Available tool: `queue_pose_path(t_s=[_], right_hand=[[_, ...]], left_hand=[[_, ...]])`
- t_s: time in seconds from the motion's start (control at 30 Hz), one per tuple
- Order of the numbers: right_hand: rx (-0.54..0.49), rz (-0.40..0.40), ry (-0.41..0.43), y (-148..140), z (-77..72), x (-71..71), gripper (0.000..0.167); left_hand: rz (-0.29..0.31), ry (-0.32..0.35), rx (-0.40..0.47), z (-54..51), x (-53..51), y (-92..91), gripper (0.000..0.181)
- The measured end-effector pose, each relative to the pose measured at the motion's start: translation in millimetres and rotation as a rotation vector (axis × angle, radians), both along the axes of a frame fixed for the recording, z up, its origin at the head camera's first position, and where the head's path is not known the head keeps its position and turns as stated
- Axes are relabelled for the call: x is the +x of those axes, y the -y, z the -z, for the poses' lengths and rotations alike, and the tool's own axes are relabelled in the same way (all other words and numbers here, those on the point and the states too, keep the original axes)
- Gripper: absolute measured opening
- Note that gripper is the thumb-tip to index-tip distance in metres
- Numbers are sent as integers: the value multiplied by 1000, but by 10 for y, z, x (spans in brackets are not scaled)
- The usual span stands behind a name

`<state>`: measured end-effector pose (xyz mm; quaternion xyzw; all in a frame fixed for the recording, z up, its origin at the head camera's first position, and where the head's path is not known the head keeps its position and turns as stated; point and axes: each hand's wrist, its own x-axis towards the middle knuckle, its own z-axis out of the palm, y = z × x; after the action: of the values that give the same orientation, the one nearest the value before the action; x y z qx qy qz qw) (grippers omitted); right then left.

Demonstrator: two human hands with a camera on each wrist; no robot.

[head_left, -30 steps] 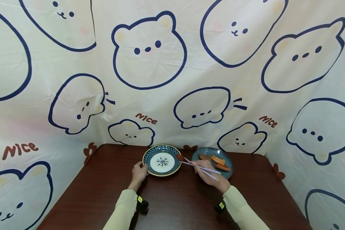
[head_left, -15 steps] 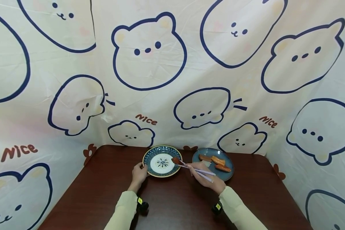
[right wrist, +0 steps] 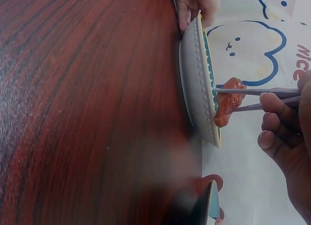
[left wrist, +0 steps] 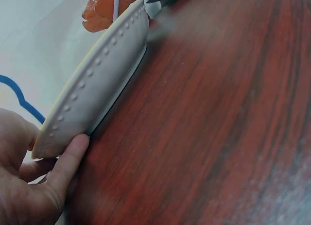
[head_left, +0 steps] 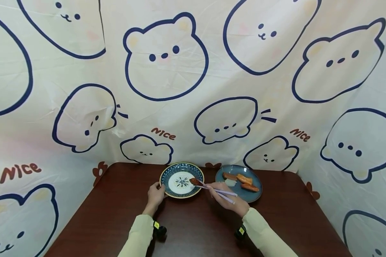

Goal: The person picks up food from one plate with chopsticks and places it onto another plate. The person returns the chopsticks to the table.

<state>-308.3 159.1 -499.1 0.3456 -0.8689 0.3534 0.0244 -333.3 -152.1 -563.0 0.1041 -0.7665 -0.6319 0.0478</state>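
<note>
The left hand (head_left: 156, 195) grips the left rim of a white plate with a blue patterned border (head_left: 181, 193); in the left wrist view its thumb lies against the outer wall of the plate (left wrist: 92, 84). The right hand (head_left: 228, 200) holds pale purple chopsticks (head_left: 221, 191). Pinched between their tips is a glossy reddish-brown food piece (head_left: 196, 182), over the right part of the white plate. The right wrist view shows the piece (right wrist: 230, 102) beside the plate's rim, held above its inside. The right hand (right wrist: 291, 132) has its fingers curled round the chopsticks.
On the right a blue-grey plate (head_left: 256, 194) carries several food pieces, among them an orange-brown one (head_left: 250, 187) and a pale one (head_left: 230, 182). Both plates stand near the back edge of the brown table (head_left: 193, 228), before a printed cloth (head_left: 225, 82).
The right hand has moved left with the chopsticks, and the food piece has gone from the white plate's right rim to over its inside. The left hand has stayed on the rim.
</note>
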Motion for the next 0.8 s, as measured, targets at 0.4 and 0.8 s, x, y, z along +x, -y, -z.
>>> queue_pose_path(t_s=[0.4,0.8], right_hand=[[-1,-14,15,12,-6,-5,31],[-2,-12,22,53,55,-12,38]], left_hand=[[9,4,-4,-29,17,-27,42],[-8,9,-5,-12,16,-18,41]])
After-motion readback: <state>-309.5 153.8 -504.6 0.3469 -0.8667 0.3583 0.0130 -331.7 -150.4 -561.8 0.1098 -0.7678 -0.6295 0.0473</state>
